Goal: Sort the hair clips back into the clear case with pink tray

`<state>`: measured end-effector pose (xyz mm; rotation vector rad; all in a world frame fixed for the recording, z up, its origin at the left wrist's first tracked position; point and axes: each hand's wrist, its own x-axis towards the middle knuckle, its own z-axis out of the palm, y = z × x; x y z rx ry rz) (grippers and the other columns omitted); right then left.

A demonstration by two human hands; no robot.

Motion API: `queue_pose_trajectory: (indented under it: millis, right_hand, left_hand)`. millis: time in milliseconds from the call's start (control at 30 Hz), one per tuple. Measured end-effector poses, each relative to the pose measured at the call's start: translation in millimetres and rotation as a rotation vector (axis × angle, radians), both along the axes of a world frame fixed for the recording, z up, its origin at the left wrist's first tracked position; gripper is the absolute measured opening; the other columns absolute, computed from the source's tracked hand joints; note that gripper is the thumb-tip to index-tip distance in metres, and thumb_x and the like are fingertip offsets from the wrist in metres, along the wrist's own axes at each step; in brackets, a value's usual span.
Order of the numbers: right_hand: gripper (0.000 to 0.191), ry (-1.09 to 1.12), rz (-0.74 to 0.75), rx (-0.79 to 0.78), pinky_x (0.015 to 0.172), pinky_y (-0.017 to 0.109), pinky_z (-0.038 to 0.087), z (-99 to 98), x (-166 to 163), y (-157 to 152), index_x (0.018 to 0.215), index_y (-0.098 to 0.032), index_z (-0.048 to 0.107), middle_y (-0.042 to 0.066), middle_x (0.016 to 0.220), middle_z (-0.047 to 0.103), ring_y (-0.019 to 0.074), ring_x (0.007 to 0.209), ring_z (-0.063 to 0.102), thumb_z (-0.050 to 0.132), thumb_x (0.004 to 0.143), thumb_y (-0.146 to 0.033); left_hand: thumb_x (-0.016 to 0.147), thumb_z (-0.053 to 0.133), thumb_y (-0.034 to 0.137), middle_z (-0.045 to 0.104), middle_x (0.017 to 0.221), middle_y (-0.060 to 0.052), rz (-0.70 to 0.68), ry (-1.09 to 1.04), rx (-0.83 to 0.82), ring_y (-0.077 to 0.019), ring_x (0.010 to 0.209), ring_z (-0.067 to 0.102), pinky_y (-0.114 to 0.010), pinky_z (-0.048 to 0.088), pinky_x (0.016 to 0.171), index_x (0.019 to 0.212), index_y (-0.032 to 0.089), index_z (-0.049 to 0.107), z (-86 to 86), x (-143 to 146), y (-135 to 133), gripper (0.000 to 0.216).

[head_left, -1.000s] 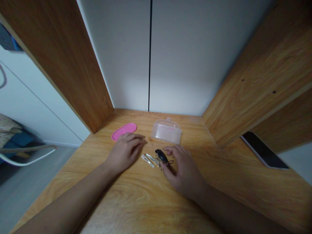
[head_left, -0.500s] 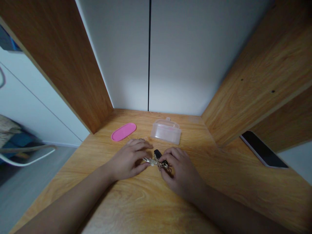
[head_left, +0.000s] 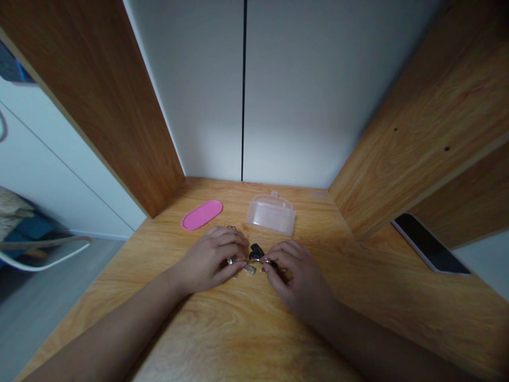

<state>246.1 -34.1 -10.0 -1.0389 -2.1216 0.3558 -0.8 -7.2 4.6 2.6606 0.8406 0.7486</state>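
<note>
Both hands have closed on the clip (head_left: 248, 269), lying crosswise.

small silver hair clips (head_left: 247, 267) lie bunched on the wooden desk between the two hands, a dark oval clip (head_left: 255, 251) just behind them; thumbs and fingertips of both hands pinch at the bunch.

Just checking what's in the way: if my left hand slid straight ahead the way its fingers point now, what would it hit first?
The left hand points right, toward the small metal hair clips at its fingertips, so it would likely meet those first, then the right hand. Depth is hard to judge here.
</note>
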Motion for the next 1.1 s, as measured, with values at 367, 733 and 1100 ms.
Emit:
queue_pose_trajectory:
  millis: [367,733,1100]
  right_hand:
    - [0.019,0.051,0.124,0.145,0.075,0.036,0.046,0.3,0.7,0.5,0.104,-0.024,0.068,0.002,0.085,0.071,0.0192,0.082,0.061,0.064,0.089,-0.012]
    - [0.016,-0.143,-0.044,-0.001,0.082,0.041,0.046,2.3,-2.6,-8.1,0.089,-0.020,0.066,0.007,0.096,0.061,0.0252,0.094,0.056,0.070,0.076,-0.012]
    - [0.013,-0.004,0.003,0.064,0.078,0.038,0.044,11.8,-1.8,-10.5,0.090,-0.022,0.060,0.003,0.085,0.070,0.0225,0.087,0.060,0.064,0.084,-0.011]
  left_hand:
    - [0.094,0.064,0.021,0.074,0.110,-0.005,-0.035,-0.036,0.238,-0.0215,0.112,0.062,-0.039,0.045,0.100,0.116,0.021,0.065,0.0,10.5,-8.1,0.023]
    - [0.089,0.071,0.023,0.075,0.089,-0.001,0.136,-0.107,0.296,-0.0191,0.089,0.061,-0.035,0.046,0.084,0.102,0.023,0.071,-7.6,0.8,-2.3,0.013]
    - [0.087,0.075,0.025,0.077,0.088,-0.001,0.139,-0.228,0.364,-0.0163,0.079,0.060,-0.031,0.047,0.075,0.115,0.023,0.070,-2.5,2.6,-2.8,0.028]
